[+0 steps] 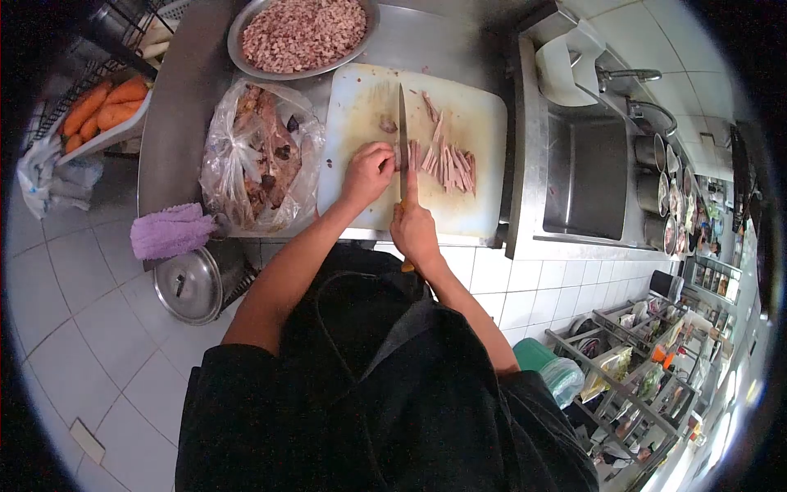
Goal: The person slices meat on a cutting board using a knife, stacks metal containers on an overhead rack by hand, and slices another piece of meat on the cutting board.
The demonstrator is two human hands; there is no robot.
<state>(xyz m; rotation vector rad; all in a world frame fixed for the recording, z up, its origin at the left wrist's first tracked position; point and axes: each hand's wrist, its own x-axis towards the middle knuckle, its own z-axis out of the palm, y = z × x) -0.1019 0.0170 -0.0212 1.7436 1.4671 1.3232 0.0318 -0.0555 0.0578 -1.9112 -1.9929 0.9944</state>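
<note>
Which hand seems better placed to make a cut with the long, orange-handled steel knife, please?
Probably the right hand: it grips the knife, index finger extended along it. The left hand is curled beside it, off the handle.

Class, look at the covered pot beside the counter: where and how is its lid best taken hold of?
Grip the lid by its handle, coming from above with fingers closing on opposite sides. The handle stands up at the centre; the round rim sits close to the pot, so it probably offers less grip.
</note>
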